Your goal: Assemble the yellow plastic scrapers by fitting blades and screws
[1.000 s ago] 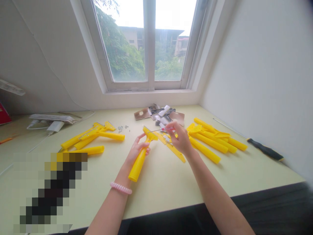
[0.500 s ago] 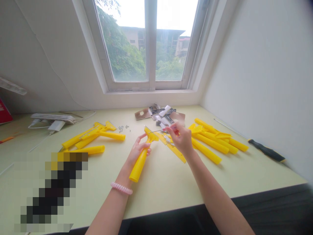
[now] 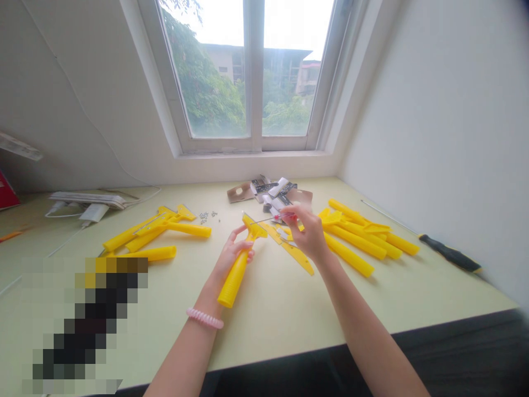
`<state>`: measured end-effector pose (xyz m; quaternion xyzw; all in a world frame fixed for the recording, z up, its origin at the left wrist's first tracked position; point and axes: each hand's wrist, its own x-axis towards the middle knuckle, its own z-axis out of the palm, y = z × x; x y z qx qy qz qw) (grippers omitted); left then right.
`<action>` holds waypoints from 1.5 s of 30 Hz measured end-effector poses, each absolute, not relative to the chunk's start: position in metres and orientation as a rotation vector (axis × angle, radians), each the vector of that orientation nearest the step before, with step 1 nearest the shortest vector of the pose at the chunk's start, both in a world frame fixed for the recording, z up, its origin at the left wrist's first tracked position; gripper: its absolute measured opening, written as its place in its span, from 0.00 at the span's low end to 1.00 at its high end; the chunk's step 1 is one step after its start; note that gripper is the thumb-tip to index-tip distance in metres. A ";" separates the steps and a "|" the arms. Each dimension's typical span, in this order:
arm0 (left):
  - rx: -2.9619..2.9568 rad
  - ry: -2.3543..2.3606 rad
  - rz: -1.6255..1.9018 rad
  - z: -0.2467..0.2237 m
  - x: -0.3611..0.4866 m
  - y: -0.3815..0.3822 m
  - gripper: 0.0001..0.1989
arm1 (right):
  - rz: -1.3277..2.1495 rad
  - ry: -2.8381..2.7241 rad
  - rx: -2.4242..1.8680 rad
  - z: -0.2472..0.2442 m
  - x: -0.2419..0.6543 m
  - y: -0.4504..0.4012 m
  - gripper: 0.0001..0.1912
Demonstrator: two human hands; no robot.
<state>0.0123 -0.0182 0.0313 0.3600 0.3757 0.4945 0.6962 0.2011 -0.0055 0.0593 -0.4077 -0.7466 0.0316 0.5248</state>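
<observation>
My left hand grips a yellow plastic scraper handle, holding it tilted with its wide head up. My right hand pinches a small red-handled screwdriver by its handle. Its thin metal shaft reaches left, towards the scraper head. Under my right hand lie flat yellow strips on the table. A spiral band circles my left wrist.
Yellow scraper parts lie in piles at left and right. Small screws and packaging cards sit behind. A black-handled screwdriver lies at right, and cables at left. A pixelated patch covers the lower left.
My right hand's fingers shift slightly on the red-handled screwdriver, showing more of its handle. The scraper in my left hand stays nearly still.
</observation>
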 end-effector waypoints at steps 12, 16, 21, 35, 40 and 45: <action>0.843 0.873 1.101 0.031 0.017 -0.020 0.29 | 0.019 -1.703 -1.164 0.063 0.195 -0.011 0.16; 0.858 0.891 1.103 0.031 0.017 -0.021 0.29 | 0.045 -1.620 -1.181 0.062 0.190 -0.012 0.18; 0.853 0.889 1.107 0.030 0.017 -0.020 0.29 | 0.090 -1.561 -1.227 0.062 0.187 -0.013 0.20; 0.819 0.885 1.149 0.030 0.015 -0.018 0.29 | 0.096 -1.764 -1.048 0.059 0.195 -0.005 0.07; 0.837 0.875 1.129 0.031 0.016 -0.019 0.29 | 0.133 -1.714 -1.031 0.061 0.193 -0.007 0.08; 0.835 0.882 1.135 0.031 0.017 -0.019 0.28 | 0.188 -1.709 -0.994 0.064 0.193 -0.009 0.06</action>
